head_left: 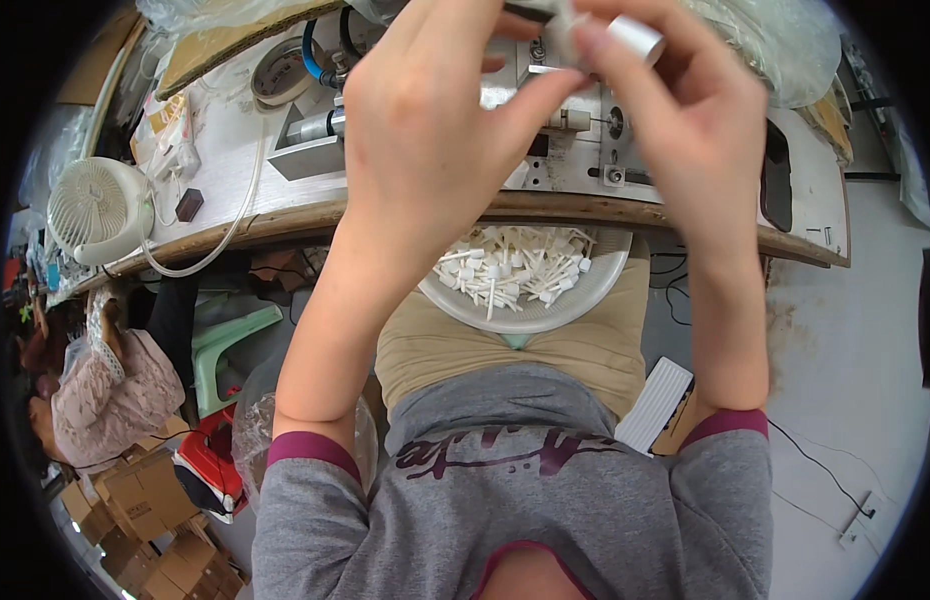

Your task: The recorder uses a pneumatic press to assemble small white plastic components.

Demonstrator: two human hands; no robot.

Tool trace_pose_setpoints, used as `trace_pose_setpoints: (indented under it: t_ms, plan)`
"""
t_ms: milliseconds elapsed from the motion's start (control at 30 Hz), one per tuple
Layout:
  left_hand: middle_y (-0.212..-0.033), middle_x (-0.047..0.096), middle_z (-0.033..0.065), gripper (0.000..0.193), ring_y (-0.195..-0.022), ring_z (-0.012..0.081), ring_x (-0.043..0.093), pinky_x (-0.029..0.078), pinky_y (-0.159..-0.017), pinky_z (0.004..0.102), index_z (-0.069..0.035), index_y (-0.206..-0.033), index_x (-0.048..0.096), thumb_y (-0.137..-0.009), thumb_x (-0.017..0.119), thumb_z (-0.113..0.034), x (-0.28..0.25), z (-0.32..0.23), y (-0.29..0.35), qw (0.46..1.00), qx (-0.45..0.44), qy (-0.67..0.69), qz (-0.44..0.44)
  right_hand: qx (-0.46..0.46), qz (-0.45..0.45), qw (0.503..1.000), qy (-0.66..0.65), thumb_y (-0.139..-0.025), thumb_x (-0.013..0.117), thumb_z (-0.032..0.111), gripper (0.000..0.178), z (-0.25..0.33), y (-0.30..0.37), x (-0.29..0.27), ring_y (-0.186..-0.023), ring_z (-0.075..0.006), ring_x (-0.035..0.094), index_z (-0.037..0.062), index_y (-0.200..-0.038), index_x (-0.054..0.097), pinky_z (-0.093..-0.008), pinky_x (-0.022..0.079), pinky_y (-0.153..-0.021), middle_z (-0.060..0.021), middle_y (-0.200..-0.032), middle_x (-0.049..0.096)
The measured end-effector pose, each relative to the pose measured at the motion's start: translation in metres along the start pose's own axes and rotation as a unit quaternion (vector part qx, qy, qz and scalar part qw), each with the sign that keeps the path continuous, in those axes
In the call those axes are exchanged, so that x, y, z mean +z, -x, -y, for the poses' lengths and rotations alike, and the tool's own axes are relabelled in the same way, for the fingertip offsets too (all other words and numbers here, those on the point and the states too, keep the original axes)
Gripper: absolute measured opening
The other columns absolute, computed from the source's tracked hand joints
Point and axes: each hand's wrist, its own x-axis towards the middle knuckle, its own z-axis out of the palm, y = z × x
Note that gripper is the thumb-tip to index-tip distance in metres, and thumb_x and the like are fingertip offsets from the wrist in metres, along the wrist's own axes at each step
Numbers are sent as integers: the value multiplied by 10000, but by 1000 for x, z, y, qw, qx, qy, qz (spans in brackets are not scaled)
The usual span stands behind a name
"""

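Observation:
Both my hands are raised over the workbench at the top, close together. My right hand (pixel 685 100) is closed around a short white plastic cylinder (pixel 637 40), its end showing between thumb and fingers. My left hand (pixel 425 120) reaches its thumb toward the right thumb; its other fingers are partly hidden and cut off by the upper edge. Between the fingertips a whitish piece (pixel 563 38) is blurred, and I cannot tell which hand holds it. Beneath the hands is a metal bench fixture (pixel 615 150). On my lap rests a white bowl (pixel 545 322) of small white plastic parts (pixel 505 265).
On the bench (pixel 220 215) are a white fan (pixel 100 208), a tape roll (pixel 283 72), a metal bracket with an air cylinder (pixel 310 150) and a dark phone (pixel 776 175). Hoses loop over the front edge. Another person's sleeve (pixel 120 400), a green stool (pixel 225 345) and cartons (pixel 145 500) are at left.

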Motion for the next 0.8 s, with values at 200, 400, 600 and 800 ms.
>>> trace_pose_setpoints:
  t_ms: [200,400,600,800]
  plan:
    - [-979,738,69,299,-788,150,700,585,-692,281,-19,-1080,746,-789,814,-31,-8,-18,12,997,-5,-10,77,-34,-33,997,69,-943,686,24,153,-12,13,-24,-698,-37,599,-40,-1081,701,-189,475,-615,-18,-844,684]
    - [-1232,705,63,315,-816,168,663,568,-675,302,-25,-1053,737,-746,803,-56,-8,-21,56,960,23,-128,247,-97,-122,982,109,-943,682,17,136,-23,-11,-30,-667,-104,691,-62,-1051,707,-220,559,-613,-73,-806,720]
    - [-1234,715,111,272,-776,188,697,527,-668,304,-20,-1021,736,-763,765,-99,-1,-17,45,922,57,-231,305,-31,-50,998,-35,-1012,603,78,351,-13,-1,-27,-1100,-252,699,-103,-1311,574,-297,582,-885,-195,-1198,680]
    - [-1212,716,154,239,-727,206,709,530,-651,307,-13,-987,734,-772,764,-113,4,-20,44,915,59,-244,316,2,-73,997,-37,-976,642,128,305,-4,6,-28,-1046,-254,698,-42,-1229,632,-318,562,-851,-190,-1156,713]
